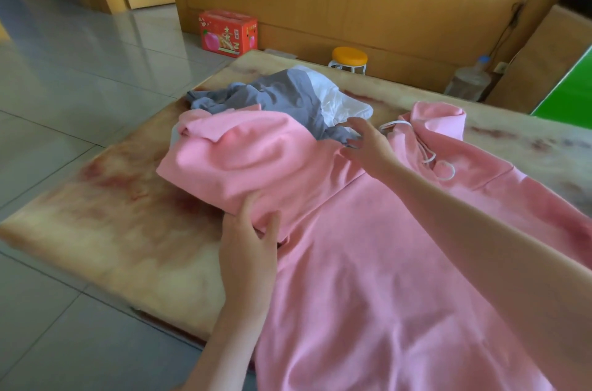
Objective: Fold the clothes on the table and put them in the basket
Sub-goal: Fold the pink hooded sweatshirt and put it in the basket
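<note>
A pink hoodie [368, 246] with white drawstrings lies spread across the marble-patterned table [121, 208]. Its left sleeve is bunched up toward the far left. My left hand [250, 249] pinches the pink fabric where that sleeve meets the body. My right hand [368, 147] hovers over the shoulder area near the neck, fingers spread and relaxed, holding nothing. Behind the hoodie sits a crumpled grey garment [275, 99] on top of a white one [339, 102]. No basket is in view.
Beyond the table's far edge stand a stool with an orange seat [349, 57], a red fruit carton [227, 32] on the tiled floor and a large water bottle [469, 80]. Wooden cabinets line the back wall. A green surface [567, 96] shows at right.
</note>
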The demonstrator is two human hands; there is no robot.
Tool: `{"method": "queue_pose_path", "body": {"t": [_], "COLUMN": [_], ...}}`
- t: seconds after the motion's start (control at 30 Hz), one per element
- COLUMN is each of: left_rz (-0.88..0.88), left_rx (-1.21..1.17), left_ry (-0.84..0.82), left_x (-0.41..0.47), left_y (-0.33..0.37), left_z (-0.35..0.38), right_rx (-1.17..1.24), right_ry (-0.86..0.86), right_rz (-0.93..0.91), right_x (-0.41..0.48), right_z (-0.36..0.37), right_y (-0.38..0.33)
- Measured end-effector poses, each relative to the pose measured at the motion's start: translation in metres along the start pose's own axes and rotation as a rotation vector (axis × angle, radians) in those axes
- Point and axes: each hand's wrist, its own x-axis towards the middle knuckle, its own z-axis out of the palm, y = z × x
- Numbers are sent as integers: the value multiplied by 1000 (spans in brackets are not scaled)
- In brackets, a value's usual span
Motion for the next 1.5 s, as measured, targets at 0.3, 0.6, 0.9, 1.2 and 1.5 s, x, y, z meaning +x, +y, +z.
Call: {"method": "queue_pose_path", "body": {"t": [0.3, 0.6, 0.9, 1.2, 1.5], "left_rz": [74, 497, 745, 559, 820], "left_rx": [19, 13, 907, 1004, 618], "left_ry": [105, -12, -410, -122, -616], "left_x": [-5, 41, 134, 152, 85], "left_y": [7, 54, 70, 57, 85], "left_z": [-7, 23, 123, 123, 170], "right_rx": [183, -155, -585, -589, -258], "right_ry": [2, 22, -32, 286, 277], "right_rz": [-34, -78, -19, -92, 162], "right_x": [-57, -41, 19, 30, -5], "right_z": [-9, -53, -76, -53, -121], "right_y": [-7, 21, 58, 74, 87]}}
